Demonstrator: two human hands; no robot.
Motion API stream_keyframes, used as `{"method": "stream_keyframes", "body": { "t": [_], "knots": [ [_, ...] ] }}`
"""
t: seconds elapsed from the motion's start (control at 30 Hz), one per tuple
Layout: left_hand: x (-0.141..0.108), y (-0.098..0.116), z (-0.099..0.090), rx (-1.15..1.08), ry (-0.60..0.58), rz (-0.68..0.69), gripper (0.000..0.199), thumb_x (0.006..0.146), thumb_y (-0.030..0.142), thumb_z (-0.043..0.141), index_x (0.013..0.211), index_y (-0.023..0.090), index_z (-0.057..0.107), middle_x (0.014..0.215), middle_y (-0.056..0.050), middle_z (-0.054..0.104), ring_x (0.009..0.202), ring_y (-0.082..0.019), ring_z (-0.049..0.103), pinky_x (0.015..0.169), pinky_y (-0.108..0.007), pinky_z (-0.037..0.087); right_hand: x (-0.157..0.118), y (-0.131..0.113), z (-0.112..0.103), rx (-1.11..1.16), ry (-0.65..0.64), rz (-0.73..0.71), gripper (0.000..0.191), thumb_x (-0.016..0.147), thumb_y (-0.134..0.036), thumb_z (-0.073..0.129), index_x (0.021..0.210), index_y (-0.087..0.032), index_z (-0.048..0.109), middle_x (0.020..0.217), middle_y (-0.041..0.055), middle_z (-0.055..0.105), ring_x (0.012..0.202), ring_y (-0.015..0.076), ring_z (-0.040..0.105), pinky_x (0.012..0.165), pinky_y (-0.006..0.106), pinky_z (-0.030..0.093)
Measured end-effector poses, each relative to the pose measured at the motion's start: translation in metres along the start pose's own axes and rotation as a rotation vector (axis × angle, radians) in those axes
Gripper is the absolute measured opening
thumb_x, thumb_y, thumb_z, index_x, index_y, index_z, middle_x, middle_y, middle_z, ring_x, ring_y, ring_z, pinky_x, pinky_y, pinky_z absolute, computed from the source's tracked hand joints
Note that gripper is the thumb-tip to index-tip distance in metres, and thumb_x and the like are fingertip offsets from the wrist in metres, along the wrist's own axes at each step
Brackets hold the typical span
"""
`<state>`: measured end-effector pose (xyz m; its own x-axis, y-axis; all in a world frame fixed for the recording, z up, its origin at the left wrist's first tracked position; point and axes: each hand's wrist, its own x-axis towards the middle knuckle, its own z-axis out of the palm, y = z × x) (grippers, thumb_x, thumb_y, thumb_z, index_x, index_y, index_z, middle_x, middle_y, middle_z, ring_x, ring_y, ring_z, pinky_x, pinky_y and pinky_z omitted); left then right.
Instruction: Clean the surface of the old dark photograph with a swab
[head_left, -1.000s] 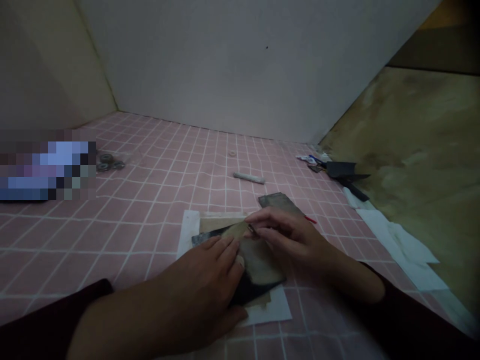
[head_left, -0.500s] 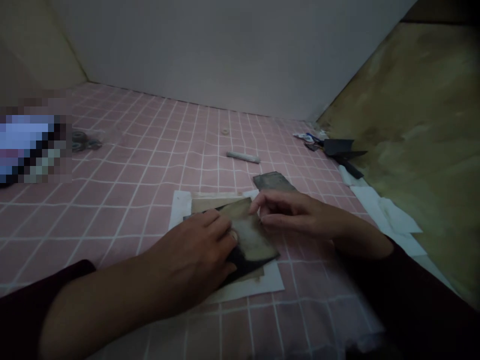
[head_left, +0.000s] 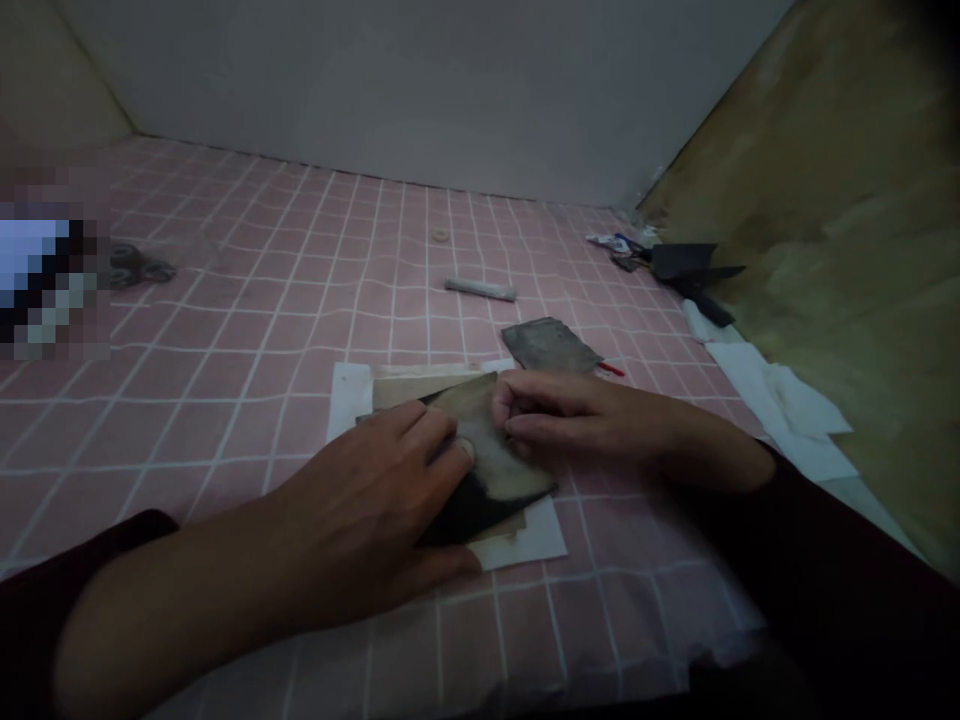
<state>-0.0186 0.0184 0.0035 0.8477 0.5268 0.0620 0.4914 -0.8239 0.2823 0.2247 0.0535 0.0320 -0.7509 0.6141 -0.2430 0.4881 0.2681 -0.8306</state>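
Note:
My left hand rests on a dark sheet with a pale, dusty middle, which looks like sandpaper. Its fingers bend over the sheet while the thumb stretches away toward the near edge. By the index fingertip shows a small pale ring, touching or nearly touching it. My right hand is at the sheet's right side, fingers curled in and thumb close to them. Whatever those fingers hold is hidden. Beneath the sheet lie a tan piece and white paper.
Beyond my right hand lies a grey sheet with a red stick beside it. Farther back are a grey rod and another ring. Dark tools and white papers line the right; round items stand left.
The view has shifted slightly, and the red stick now shows. My left thumb has spread farther from the fingers. The fingers of my right hand have curled in more tightly.

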Motion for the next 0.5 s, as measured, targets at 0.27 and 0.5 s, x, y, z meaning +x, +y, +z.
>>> {"method": "stream_keyframes", "body": {
  "t": [0.27, 0.5],
  "knots": [
    [-0.001, 0.006, 0.000, 0.043, -0.041, -0.014, 0.035, 0.086, 0.049, 0.056, 0.099, 0.018, 0.056, 0.098, -0.009, 0.053, 0.092, -0.027, 0.049, 0.079, -0.047, 0.047, 0.002, 0.007, 0.002, -0.009, 0.120, 0.006, 0.015, 0.096, -0.026, 0.047, 0.104, -0.016, 0.053, 0.075, -0.0024, 0.053, 0.068, 0.0113, 0.049, 0.061, 0.024, 0.039],
    [-0.003, 0.008, -0.005, 0.029, -0.018, 0.020, 0.031, 0.089, 0.043, 0.051, 0.102, 0.016, 0.056, 0.096, -0.008, 0.056, 0.090, -0.026, 0.050, 0.078, -0.045, 0.049, 0.006, 0.022, 0.002, -0.114, 0.370, 0.120, 0.019, 0.095, -0.027, 0.046, 0.111, -0.020, 0.055, 0.068, -0.0042, 0.053, 0.061, 0.0118, 0.052, 0.058, 0.026, 0.039]
  ]
}}
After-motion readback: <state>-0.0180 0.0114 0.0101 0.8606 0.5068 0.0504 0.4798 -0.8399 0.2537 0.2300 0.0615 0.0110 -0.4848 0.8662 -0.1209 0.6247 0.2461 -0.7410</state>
